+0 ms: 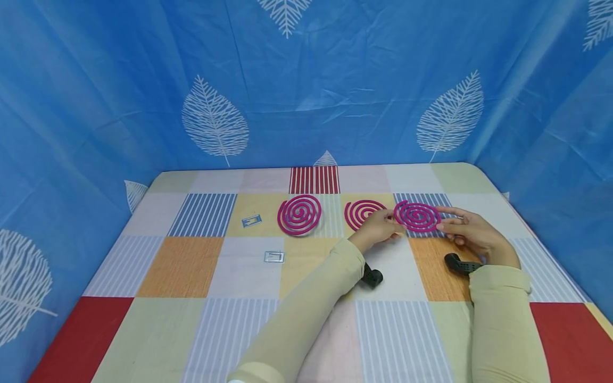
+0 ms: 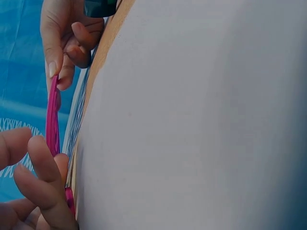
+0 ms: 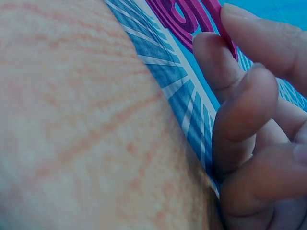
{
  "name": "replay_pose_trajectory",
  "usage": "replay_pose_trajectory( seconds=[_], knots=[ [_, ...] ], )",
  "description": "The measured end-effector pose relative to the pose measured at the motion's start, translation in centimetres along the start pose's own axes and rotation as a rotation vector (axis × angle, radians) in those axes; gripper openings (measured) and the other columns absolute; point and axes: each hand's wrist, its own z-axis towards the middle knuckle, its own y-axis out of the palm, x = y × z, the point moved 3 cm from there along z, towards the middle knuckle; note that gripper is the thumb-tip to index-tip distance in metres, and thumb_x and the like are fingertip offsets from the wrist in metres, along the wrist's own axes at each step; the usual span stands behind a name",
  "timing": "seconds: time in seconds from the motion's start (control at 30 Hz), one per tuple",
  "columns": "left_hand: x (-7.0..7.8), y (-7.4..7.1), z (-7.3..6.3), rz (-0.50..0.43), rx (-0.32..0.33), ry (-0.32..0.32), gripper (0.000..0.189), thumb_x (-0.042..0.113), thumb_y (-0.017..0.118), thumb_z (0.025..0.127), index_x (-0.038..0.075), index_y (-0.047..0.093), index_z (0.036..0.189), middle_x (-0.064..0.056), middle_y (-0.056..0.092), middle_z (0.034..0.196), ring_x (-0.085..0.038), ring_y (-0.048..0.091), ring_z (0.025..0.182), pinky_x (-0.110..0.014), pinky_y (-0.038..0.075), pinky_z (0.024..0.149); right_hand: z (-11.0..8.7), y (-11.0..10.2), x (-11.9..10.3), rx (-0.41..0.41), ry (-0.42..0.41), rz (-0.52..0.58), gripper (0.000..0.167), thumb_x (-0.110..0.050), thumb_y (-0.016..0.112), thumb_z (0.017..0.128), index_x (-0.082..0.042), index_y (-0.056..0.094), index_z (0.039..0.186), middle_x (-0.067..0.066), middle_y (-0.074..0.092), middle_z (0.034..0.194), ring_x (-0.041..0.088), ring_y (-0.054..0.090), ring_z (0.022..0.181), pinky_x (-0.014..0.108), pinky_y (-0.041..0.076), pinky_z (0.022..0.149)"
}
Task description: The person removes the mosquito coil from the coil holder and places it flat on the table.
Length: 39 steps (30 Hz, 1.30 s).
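— Pink, and brittle-looking: what is that between your hands?

— It's a spiral coil [image 1: 417,216]. My left hand [image 1: 378,230] pinches its left edge and my right hand [image 1: 471,235] pinches its right edge, fingers [image 3: 240,110] curled round the rim. In the left wrist view the coil [image 2: 52,120] shows edge-on, raised off the cloth between my fingertips.

— Where is it over the table?

— Toward the far right of the patchwork tablecloth [image 1: 191,324], above a blue-striped square, with an orange square just in front of it.

— Anything crowding it?

— Just beside my left hand lies a second coil [image 1: 362,212], partly hidden by my fingers. A third coil [image 1: 299,214] lies flat further left, well apart. Two small metal stands [image 1: 274,257] sit left of that, one blue-tinted and one silvery.

— And room to move?

— Open cloth spreads across the near half of the table. On the right, the table edge and the blue leaf-print curtain [image 1: 551,133] are near my right hand.
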Motion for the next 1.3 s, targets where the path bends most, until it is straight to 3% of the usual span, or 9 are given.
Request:
replay_pose_trajectory(
  seconds=[0.23, 0.43, 0.67, 0.9, 1.3],
  knots=[
    [0.06, -0.13, -0.29, 0.013, 0.017, -0.026, 0.058, 0.012, 0.073, 0.105, 0.003, 0.053, 0.158, 0.002, 0.067, 0.083, -0.008, 0.061, 0.068, -0.019, 0.046, 0.06, 0.34, 0.29, -0.08, 0.015, 0.031, -0.033, 0.067, -0.018, 0.069, 0.108, 0.001, 0.035, 0.162, -0.008, 0.063, 0.074, 0.007, 0.049, 0.062, 0.021, 0.043, 0.056],
    [0.12, -0.06, -0.29, 0.031, 0.028, -0.032, 0.058, 0.013, 0.074, 0.105, 0.004, 0.054, 0.158, 0.002, 0.066, 0.081, -0.008, 0.061, 0.068, -0.018, 0.045, 0.06, 0.4, 0.25, -0.12, 0.028, 0.038, -0.04, 0.063, -0.018, 0.069, 0.108, 0.001, 0.039, 0.16, -0.008, 0.064, 0.074, 0.007, 0.05, 0.061, 0.022, 0.044, 0.057],
    [0.01, -0.11, 0.0, 0.033, 0.019, -0.025, 0.059, 0.013, 0.073, 0.105, 0.004, 0.052, 0.159, 0.003, 0.068, 0.086, -0.007, 0.062, 0.068, -0.018, 0.045, 0.059, 0.38, 0.31, -0.24, 0.018, 0.039, -0.112, 0.071, -0.017, 0.064, 0.111, 0.011, 0.026, 0.165, -0.007, 0.063, 0.074, 0.007, 0.05, 0.062, 0.022, 0.046, 0.059],
    [0.05, -0.05, -0.04, 0.031, 0.025, -0.033, 0.058, 0.012, 0.073, 0.105, 0.004, 0.054, 0.159, 0.003, 0.065, 0.082, -0.006, 0.06, 0.065, -0.017, 0.044, 0.059, 0.42, 0.33, -0.36, 0.042, 0.054, -0.211, 0.071, -0.016, 0.064, 0.11, 0.013, 0.028, 0.163, -0.007, 0.065, 0.075, 0.006, 0.056, 0.066, 0.02, 0.051, 0.061],
    [0.16, 0.1, -0.26, 0.017, 0.039, -0.049, 0.052, 0.01, 0.072, 0.105, 0.006, 0.059, 0.155, 0.001, 0.063, 0.083, -0.008, 0.057, 0.062, -0.017, 0.043, 0.055, 0.13, 0.44, -0.72, 0.044, 0.013, -0.228, 0.066, -0.011, 0.063, 0.109, 0.017, 0.031, 0.159, -0.006, 0.071, 0.081, 0.007, 0.061, 0.066, 0.021, 0.058, 0.063]
  ],
)
